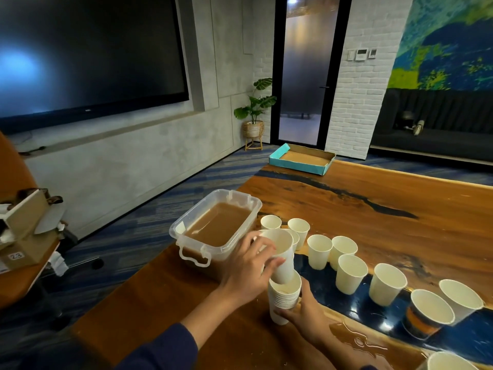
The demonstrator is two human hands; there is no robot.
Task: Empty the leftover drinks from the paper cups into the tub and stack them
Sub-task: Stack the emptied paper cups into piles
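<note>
- Table [373, 198]: long wooden slab, wet puddle near its front edge.
- Tub [213, 231]: at the table's left edge, nearly full of brown liquid.
- Loose cups [349, 273]: about ten stand right of the tub; contents unclear, so likely much left.
- Stack [284, 300]: several nested; right hand [306, 311] wraps its base.
- Left hand [248, 271]: fingers curled round an emptied cup [280, 255], lowering it into the stack.
</note>
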